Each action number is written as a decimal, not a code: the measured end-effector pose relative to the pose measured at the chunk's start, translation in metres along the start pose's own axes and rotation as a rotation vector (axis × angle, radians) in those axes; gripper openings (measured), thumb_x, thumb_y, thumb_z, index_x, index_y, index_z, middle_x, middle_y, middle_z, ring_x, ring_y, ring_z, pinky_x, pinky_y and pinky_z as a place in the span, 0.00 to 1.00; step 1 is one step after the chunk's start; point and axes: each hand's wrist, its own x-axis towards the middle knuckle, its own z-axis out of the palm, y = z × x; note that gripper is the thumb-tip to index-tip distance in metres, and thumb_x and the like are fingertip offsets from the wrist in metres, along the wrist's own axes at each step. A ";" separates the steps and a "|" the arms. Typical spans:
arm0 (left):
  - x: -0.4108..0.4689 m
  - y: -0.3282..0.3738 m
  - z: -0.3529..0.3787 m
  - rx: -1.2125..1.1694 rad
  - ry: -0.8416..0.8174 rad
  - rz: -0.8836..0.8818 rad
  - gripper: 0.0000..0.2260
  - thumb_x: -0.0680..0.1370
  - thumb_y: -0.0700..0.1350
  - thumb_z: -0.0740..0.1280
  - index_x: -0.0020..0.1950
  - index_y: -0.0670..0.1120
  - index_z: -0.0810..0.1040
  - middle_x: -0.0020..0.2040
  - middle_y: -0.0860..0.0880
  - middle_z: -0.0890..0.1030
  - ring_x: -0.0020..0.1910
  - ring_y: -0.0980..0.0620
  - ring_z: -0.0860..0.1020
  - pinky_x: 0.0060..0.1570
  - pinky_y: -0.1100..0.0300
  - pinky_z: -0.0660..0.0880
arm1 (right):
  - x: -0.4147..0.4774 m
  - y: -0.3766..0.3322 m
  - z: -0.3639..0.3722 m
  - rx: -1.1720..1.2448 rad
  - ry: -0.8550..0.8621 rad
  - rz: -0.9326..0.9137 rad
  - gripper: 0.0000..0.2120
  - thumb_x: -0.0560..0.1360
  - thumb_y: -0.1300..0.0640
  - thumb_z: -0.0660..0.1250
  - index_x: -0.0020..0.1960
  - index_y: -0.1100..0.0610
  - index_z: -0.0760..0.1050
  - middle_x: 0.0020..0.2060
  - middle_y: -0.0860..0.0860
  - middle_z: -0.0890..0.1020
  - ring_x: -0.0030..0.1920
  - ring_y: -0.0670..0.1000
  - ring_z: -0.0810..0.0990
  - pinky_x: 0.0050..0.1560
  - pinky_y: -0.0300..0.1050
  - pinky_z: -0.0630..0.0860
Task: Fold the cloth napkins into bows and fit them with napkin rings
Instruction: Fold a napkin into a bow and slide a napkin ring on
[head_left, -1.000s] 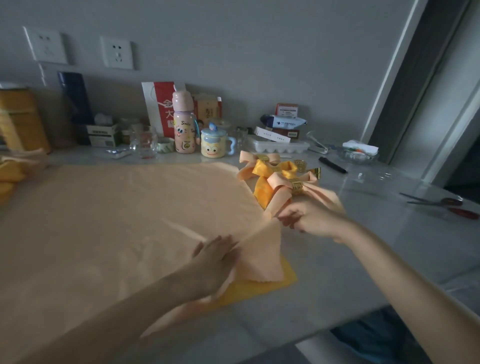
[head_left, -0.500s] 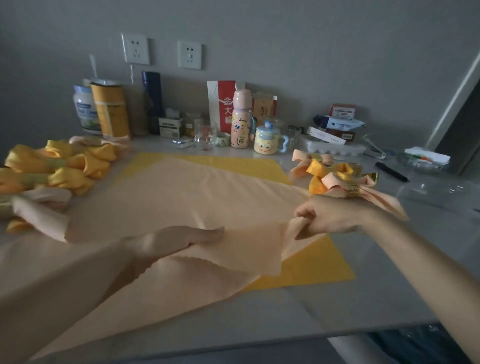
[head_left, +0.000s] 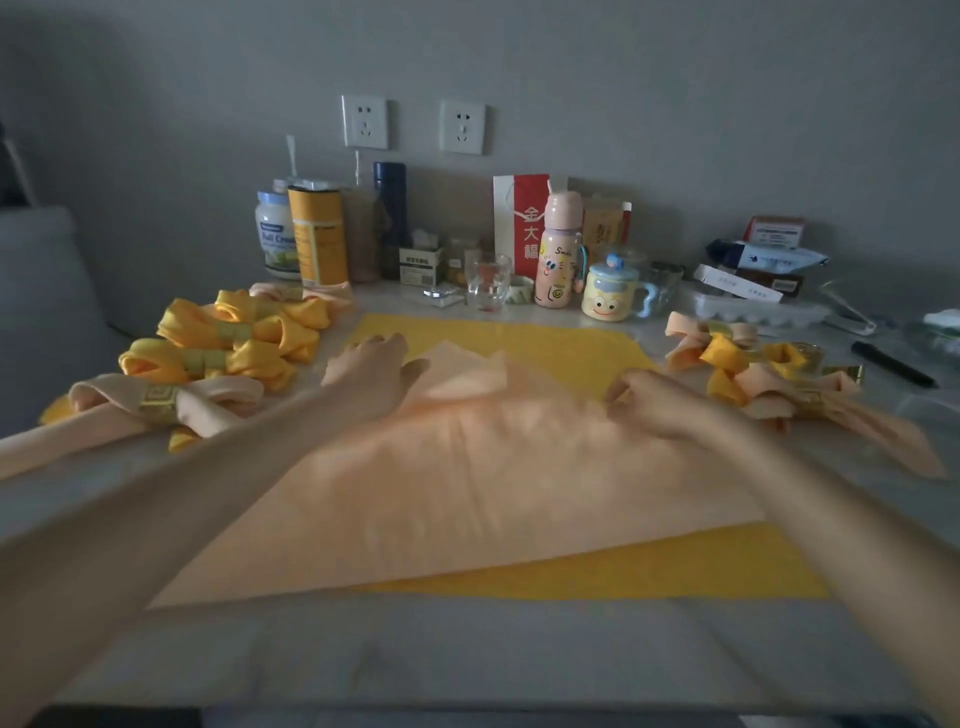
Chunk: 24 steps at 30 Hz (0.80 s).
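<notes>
So the peach napkin (head_left: 467, 483) is spread out in the middle of the table (head_left: 467, 649), sitting on top of a yellow napkin (head_left: 675, 571) that peeks out at the near and far edges. It's soft, a bit creased, with its far corner flipped over into a small flap. The left hand (head_left: 371, 366) rests flat beside that flap, fingers straight and spread. The right hand (head_left: 654, 400) has its fingers curled, pinching the napkin's right edge. Finished yellow bows (head_left: 228, 338) are piled far left, and more bows (head_left: 753, 374) sit to the right.

Peach napkin (head_left: 467, 467) folded over; left grip (head_left: 371, 366) moved to far corner.
</notes>
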 end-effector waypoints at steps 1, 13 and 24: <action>-0.004 0.004 0.000 -0.022 0.073 0.037 0.18 0.82 0.52 0.54 0.65 0.42 0.71 0.63 0.42 0.73 0.63 0.41 0.70 0.59 0.51 0.67 | 0.004 0.007 0.007 0.002 0.106 0.030 0.16 0.77 0.53 0.62 0.62 0.61 0.70 0.57 0.57 0.76 0.54 0.56 0.76 0.45 0.44 0.72; -0.083 0.018 0.054 -0.074 -0.199 0.327 0.24 0.81 0.59 0.48 0.73 0.50 0.60 0.73 0.51 0.58 0.73 0.52 0.53 0.70 0.57 0.48 | 0.003 0.051 0.015 -0.014 0.109 0.066 0.21 0.71 0.43 0.69 0.31 0.54 0.64 0.29 0.49 0.70 0.33 0.49 0.68 0.33 0.44 0.57; -0.095 0.025 0.051 -0.050 -0.353 0.368 0.26 0.81 0.60 0.48 0.77 0.54 0.49 0.78 0.52 0.41 0.76 0.52 0.39 0.74 0.49 0.38 | -0.057 0.069 -0.037 -0.631 -0.081 0.194 0.15 0.74 0.43 0.65 0.51 0.53 0.73 0.55 0.51 0.76 0.52 0.51 0.75 0.52 0.46 0.73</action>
